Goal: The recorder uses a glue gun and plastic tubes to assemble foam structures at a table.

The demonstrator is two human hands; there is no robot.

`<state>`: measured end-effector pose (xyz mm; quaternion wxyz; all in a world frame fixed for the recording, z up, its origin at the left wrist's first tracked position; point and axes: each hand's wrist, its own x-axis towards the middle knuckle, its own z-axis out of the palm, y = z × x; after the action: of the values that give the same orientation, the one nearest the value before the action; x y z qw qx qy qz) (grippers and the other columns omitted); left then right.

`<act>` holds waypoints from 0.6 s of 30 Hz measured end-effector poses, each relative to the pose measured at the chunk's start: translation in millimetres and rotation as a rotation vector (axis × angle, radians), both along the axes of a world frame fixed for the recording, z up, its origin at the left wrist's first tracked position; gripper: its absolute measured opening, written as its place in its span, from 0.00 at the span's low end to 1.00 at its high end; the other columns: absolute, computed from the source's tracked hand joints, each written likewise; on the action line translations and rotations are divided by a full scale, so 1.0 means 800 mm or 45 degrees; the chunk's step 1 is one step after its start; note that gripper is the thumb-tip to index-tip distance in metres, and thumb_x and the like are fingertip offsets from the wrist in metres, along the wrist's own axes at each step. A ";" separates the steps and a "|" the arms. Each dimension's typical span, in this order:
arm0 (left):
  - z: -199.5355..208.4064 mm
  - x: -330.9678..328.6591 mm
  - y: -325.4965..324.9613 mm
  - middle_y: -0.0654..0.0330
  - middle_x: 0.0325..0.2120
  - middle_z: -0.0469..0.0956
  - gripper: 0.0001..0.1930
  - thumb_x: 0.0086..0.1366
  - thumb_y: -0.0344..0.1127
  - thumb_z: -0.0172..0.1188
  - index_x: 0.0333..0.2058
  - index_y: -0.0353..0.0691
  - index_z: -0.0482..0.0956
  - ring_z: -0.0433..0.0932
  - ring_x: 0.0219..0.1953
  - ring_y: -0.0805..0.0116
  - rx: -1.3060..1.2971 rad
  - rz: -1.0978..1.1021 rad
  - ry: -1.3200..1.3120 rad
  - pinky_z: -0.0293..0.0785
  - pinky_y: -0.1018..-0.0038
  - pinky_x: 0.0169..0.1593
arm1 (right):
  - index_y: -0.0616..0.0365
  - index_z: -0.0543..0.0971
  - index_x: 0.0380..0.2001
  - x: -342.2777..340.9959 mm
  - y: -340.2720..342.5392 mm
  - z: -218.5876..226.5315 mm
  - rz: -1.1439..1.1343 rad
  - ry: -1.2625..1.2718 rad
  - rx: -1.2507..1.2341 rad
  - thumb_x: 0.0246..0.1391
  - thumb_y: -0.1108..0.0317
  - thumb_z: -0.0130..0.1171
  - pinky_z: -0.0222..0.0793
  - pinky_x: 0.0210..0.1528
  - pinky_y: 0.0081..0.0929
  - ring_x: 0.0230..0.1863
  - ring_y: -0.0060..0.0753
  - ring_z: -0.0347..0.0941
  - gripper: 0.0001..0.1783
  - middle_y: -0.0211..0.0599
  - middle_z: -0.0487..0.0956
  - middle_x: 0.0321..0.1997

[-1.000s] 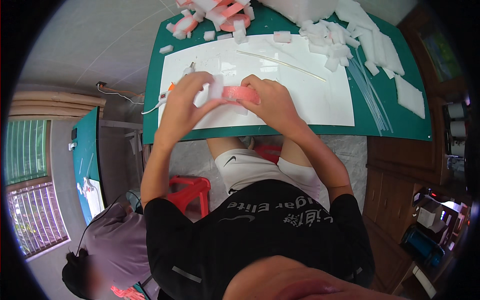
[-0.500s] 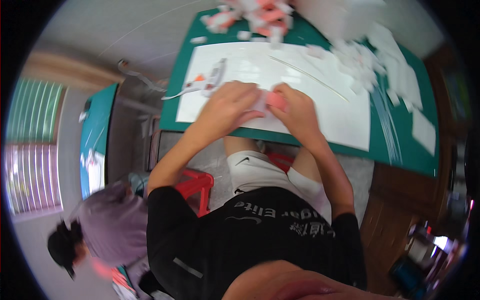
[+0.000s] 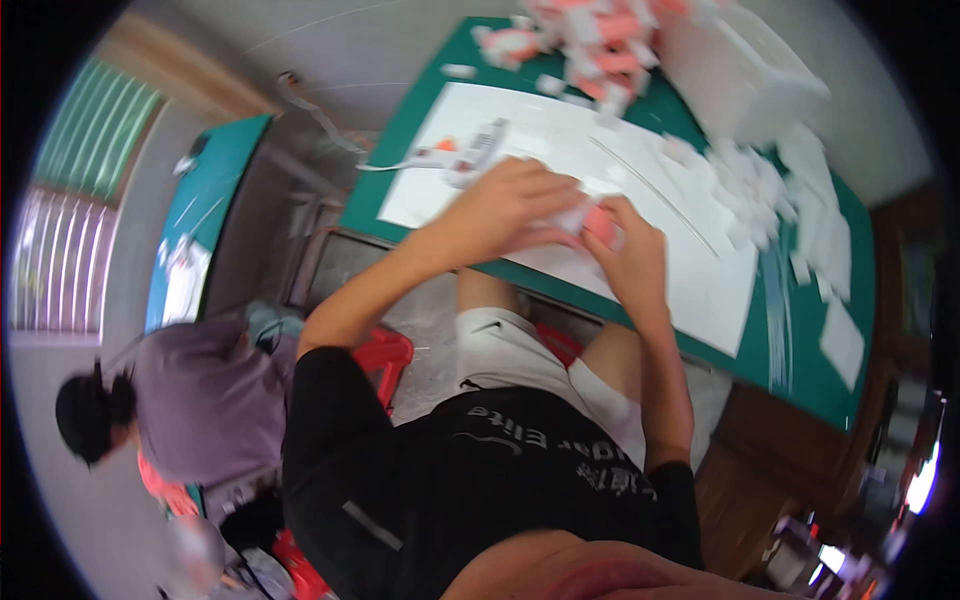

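Note:
Above the near edge of a white sheet (image 3: 700, 290), both my hands are closed on one small pink-and-white piece (image 3: 600, 226). My left hand (image 3: 520, 208) grips its white side, fingers curled over the top and thumb below. My right hand (image 3: 632, 240) pinches the pink end between thumb and fingers. Much of the piece is hidden by the fingers, and blur hides its exact kind. Just beyond my left hand lies a white tool with a cord, which looks like a glue gun (image 3: 478, 152). A thin pale stick (image 3: 655, 195) lies on the sheet farther right.
Pink-and-white pieces (image 3: 605, 50) are heaped at the green table's (image 3: 465, 60) far edge, beside a white bin (image 3: 750, 80). White scraps (image 3: 745, 195), clear strips (image 3: 778, 320) and white sheets (image 3: 843, 345) cover its right side. A co-worker (image 3: 205, 400) sits at left near a red stool (image 3: 390, 362).
The whole view has turned and shifted, so the table sits farther right and more tilted. Both hands keep hold of the pink-and-white piece.

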<state>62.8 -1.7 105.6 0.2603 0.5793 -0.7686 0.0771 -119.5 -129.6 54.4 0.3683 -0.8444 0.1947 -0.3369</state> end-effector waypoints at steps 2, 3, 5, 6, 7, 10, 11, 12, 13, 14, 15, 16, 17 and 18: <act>0.000 0.002 -0.002 0.57 0.53 0.81 0.24 0.55 0.40 0.73 0.50 0.40 0.82 0.78 0.47 0.56 0.035 -0.009 0.051 0.72 0.62 0.54 | 0.58 0.79 0.42 -0.002 -0.003 -0.005 -0.030 0.092 0.007 0.50 0.65 0.70 0.75 0.40 0.40 0.39 0.55 0.81 0.17 0.49 0.83 0.34; 0.001 0.002 -0.001 0.57 0.54 0.81 0.24 0.55 0.39 0.73 0.51 0.40 0.82 0.78 0.48 0.56 0.072 -0.003 0.069 0.72 0.62 0.54 | 0.59 0.79 0.44 -0.005 -0.004 -0.006 -0.025 0.150 0.050 0.49 0.66 0.71 0.76 0.41 0.37 0.40 0.54 0.82 0.19 0.49 0.84 0.36; 0.005 -0.001 -0.002 0.58 0.52 0.81 0.23 0.56 0.40 0.71 0.51 0.39 0.82 0.77 0.47 0.56 0.074 -0.013 0.032 0.72 0.63 0.52 | 0.58 0.80 0.43 -0.006 -0.004 -0.006 -0.045 0.170 0.011 0.49 0.64 0.71 0.75 0.40 0.38 0.37 0.53 0.82 0.19 0.49 0.84 0.34; 0.006 -0.003 -0.002 0.58 0.51 0.81 0.23 0.57 0.40 0.71 0.51 0.39 0.82 0.77 0.47 0.56 0.077 0.001 0.005 0.73 0.63 0.51 | 0.57 0.81 0.43 -0.007 -0.003 -0.006 -0.024 0.137 -0.021 0.49 0.64 0.71 0.75 0.39 0.38 0.35 0.53 0.81 0.19 0.48 0.83 0.33; 0.008 -0.005 -0.002 0.59 0.51 0.81 0.23 0.57 0.40 0.71 0.51 0.39 0.82 0.77 0.47 0.56 0.084 0.000 0.009 0.72 0.63 0.51 | 0.56 0.81 0.43 -0.008 -0.002 -0.004 -0.037 0.163 -0.016 0.49 0.63 0.71 0.74 0.38 0.38 0.34 0.52 0.81 0.18 0.48 0.83 0.33; 0.012 -0.007 -0.004 0.60 0.51 0.81 0.23 0.57 0.41 0.71 0.51 0.41 0.82 0.77 0.47 0.57 0.081 0.008 0.012 0.72 0.63 0.52 | 0.55 0.83 0.42 -0.007 0.000 0.000 -0.025 0.142 -0.029 0.50 0.63 0.71 0.74 0.36 0.39 0.32 0.52 0.79 0.17 0.47 0.83 0.31; 0.012 -0.007 -0.005 0.60 0.51 0.82 0.23 0.58 0.41 0.71 0.51 0.41 0.83 0.77 0.47 0.57 0.069 0.008 0.010 0.71 0.63 0.52 | 0.55 0.83 0.42 -0.007 -0.001 0.001 -0.021 0.141 -0.015 0.50 0.63 0.71 0.73 0.36 0.39 0.32 0.52 0.79 0.16 0.47 0.83 0.31; 0.012 -0.006 -0.006 0.60 0.51 0.82 0.23 0.58 0.41 0.71 0.51 0.42 0.83 0.77 0.47 0.57 0.060 0.005 0.008 0.71 0.63 0.52 | 0.55 0.83 0.42 -0.007 0.000 0.002 -0.031 0.176 0.025 0.50 0.63 0.71 0.73 0.36 0.39 0.31 0.52 0.79 0.16 0.47 0.83 0.30; 0.011 -0.005 -0.007 0.60 0.51 0.82 0.22 0.58 0.42 0.71 0.51 0.42 0.83 0.77 0.47 0.57 0.057 -0.004 0.006 0.71 0.63 0.53 | 0.55 0.83 0.42 -0.007 0.000 0.002 -0.023 0.147 -0.002 0.50 0.62 0.70 0.73 0.36 0.39 0.31 0.51 0.79 0.16 0.47 0.83 0.30; 0.010 -0.003 -0.007 0.60 0.51 0.82 0.22 0.58 0.42 0.71 0.51 0.42 0.83 0.77 0.47 0.57 0.053 -0.010 0.005 0.71 0.63 0.53 | 0.55 0.83 0.42 -0.007 -0.001 0.000 -0.025 0.155 -0.006 0.50 0.62 0.70 0.73 0.36 0.39 0.31 0.51 0.78 0.16 0.46 0.82 0.30; 0.009 -0.002 -0.007 0.60 0.51 0.82 0.22 0.58 0.42 0.71 0.50 0.42 0.83 0.76 0.47 0.57 0.057 -0.016 0.008 0.71 0.62 0.53 | 0.55 0.83 0.42 -0.008 -0.001 -0.002 -0.030 0.176 -0.001 0.50 0.62 0.70 0.73 0.36 0.40 0.31 0.51 0.78 0.17 0.46 0.82 0.30; 0.008 0.000 -0.006 0.60 0.51 0.82 0.22 0.57 0.41 0.71 0.50 0.41 0.83 0.76 0.47 0.57 0.063 -0.007 -0.012 0.71 0.62 0.53 | 0.55 0.83 0.42 -0.008 -0.002 -0.005 0.002 0.123 0.018 0.50 0.61 0.69 0.73 0.37 0.40 0.32 0.51 0.78 0.16 0.46 0.82 0.30; 0.006 0.001 -0.004 0.60 0.51 0.82 0.22 0.57 0.41 0.71 0.50 0.41 0.83 0.76 0.47 0.56 0.071 -0.002 -0.027 0.71 0.62 0.54 | 0.55 0.83 0.41 -0.007 -0.003 -0.010 0.027 0.083 0.041 0.51 0.61 0.68 0.73 0.37 0.41 0.33 0.51 0.78 0.16 0.46 0.82 0.31; 0.004 0.002 -0.003 0.59 0.51 0.82 0.22 0.57 0.40 0.72 0.50 0.41 0.83 0.76 0.48 0.56 0.101 0.019 -0.034 0.71 0.62 0.54 | 0.55 0.83 0.41 -0.007 -0.004 -0.015 0.042 -0.017 0.031 0.52 0.60 0.67 0.72 0.38 0.41 0.33 0.51 0.78 0.15 0.46 0.82 0.32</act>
<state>64.7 -3.8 109.0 0.2262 0.5939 -0.7701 0.0562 -125.2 -132.9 42.6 0.3855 -0.8405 0.1823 -0.3342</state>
